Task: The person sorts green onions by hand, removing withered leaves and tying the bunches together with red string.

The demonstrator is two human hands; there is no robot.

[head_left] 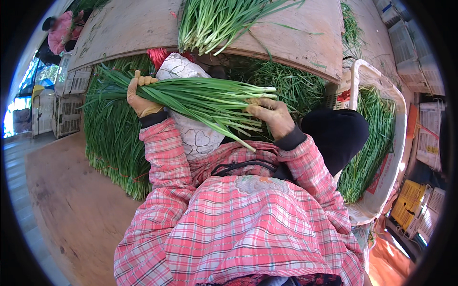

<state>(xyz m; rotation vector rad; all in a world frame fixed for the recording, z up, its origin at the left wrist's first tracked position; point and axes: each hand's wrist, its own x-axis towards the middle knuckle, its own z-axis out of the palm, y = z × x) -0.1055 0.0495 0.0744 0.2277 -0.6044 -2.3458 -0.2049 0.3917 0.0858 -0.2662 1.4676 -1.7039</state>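
Note:
A bunch of garlic chives (205, 95) lies sideways across my lap, its green leaves to the left and pale stem ends to the right. My left hand (141, 99) is closed round the leafy part. At the stem ends, my right hand (273, 116) has its fingers and thumb pressed on the stalks. Some lower stems splay out of line with the others. Beneath the bunch is a white cloth (198, 136) with a flower outline. Further chives (212, 21) lie on the wooden board in front of me, stems toward me.
Tied chive bundles (114, 138) are stacked at my left on a plywood sheet (71, 205). A white plastic basket (400, 124) of chives stands at my right. Loose leaves (291, 86) lie under the board (296, 43). Another person (62, 32) sits far left near stacked crates (67, 114).

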